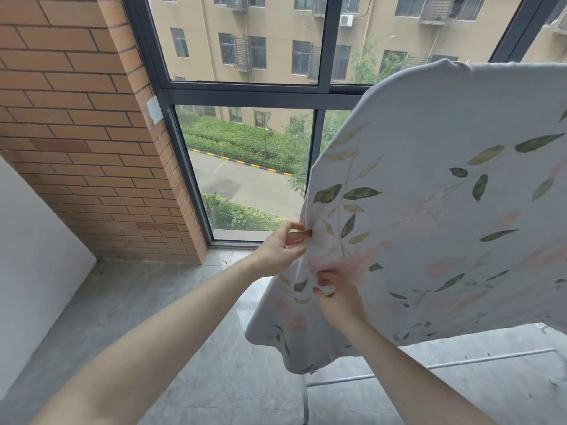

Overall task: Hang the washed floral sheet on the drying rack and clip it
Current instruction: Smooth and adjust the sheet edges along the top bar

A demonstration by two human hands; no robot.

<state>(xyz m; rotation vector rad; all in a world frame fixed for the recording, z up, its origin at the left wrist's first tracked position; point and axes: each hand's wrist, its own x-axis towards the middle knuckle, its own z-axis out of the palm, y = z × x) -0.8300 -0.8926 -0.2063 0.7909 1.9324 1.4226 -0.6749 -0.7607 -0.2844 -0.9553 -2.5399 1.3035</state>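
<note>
The floral sheet (445,194), pale grey with green leaves and pink blossoms, hangs draped over the drying rack on the right. Only the rack's lower white bars (460,365) show beneath it. At the sheet's left edge my left hand (280,250) pinches a small brown clip (299,236) against the fabric. Just below, my right hand (336,297) pinches the sheet's edge between thumb and fingers.
A brick wall (76,133) stands at the left and a dark-framed window (245,93) fills the back. A white panel (27,265) leans at the far left. Grey floor tiles (184,348) lie below.
</note>
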